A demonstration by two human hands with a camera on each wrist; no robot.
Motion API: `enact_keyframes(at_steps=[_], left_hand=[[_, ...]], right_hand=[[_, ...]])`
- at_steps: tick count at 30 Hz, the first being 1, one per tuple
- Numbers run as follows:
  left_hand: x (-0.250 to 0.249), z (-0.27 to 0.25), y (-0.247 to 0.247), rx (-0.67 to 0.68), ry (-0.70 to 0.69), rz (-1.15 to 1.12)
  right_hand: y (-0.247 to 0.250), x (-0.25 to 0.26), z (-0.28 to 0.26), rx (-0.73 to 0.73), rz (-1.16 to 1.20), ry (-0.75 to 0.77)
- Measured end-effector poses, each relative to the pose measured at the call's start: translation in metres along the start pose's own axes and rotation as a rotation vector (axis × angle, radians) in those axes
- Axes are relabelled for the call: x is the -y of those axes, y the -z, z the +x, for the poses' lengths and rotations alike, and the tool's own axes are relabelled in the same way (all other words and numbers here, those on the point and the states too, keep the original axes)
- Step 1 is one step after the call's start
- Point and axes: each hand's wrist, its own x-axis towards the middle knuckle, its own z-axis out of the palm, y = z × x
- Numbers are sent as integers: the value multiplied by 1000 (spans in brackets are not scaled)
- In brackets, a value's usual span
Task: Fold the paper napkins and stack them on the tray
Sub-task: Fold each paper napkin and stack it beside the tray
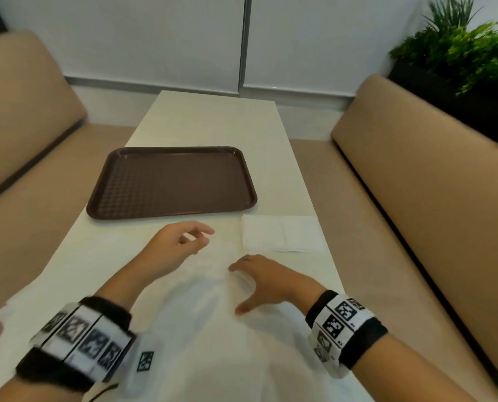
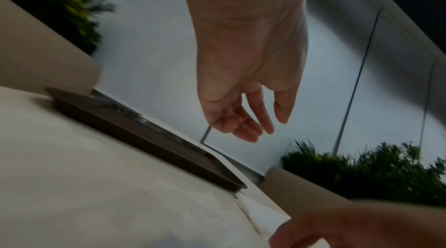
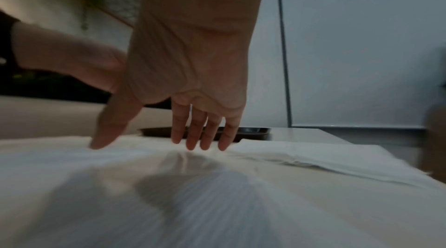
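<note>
head view first: your right hand (image 1: 261, 281) rests with straight, spread fingers on the near napkin (image 1: 201, 323), a large white sheet lying open on the bench (image 1: 213, 120) right under you. your left hand (image 1: 175, 243) hangs just above the same sheet's far edge, fingers loosely curled, grip released and holding nothing. the sheet's outline is blurred, so its long axis can't be told. the second pile of napkins (image 1: 282, 234) lies just beyond and to the right of your right hand, long axis across the bench; that hand is the nearer one to it. how many sheets it holds can't be told, though an edge down its middle suggests more than one. the tray (image 1: 102, 195), one only, sits ahead and left with nothing on it, nearer your left hand. judging by this, no fold is made yet
</note>
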Motion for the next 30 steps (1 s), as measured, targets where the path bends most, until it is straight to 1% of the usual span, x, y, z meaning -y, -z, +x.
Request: enact_keyframes(at_steps=[2, 5, 7, 10, 12, 15, 17, 19, 21, 23, 25, 27, 30], left_hand=[[6, -37, 13, -36, 23, -70], [24, -78, 27, -72, 68, -161], [35, -98, 34, -106, 90, -191], [46, -121, 42, -151, 90, -221], [50, -132, 45, -165, 93, -225], [53, -144, 50, -184, 94, -231], [52, -149, 53, -192, 95, -238], [52, -152, 56, -199, 88, -236], [51, -153, 59, -204, 79, -236], [51, -155, 61, -211, 76, -241], [52, -155, 63, -216, 75, -243], [52, -155, 65, -219, 72, -240], [51, -155, 68, -221, 73, -256]], right_hand=[[-15, 8, -1, 54, -97, -24], [-17, 13, -6, 118, -134, -46], [-17, 17, -7, 77, -133, -25], [-20, 18, -9, -63, -77, -9], [-22, 15, -8, -111, -22, -92], [-24, 14, -3, -153, 12, -278], [-23, 15, 1, -196, 43, -368], [-20, 19, 5, -218, 83, -413], [-16, 23, 8, -236, 38, -436], [-11, 28, 9, -289, -26, -445], [-6, 33, 10, -357, -3, -418], [1, 39, 5, -406, 59, -365], [13, 52, -10, -469, 75, -245]])
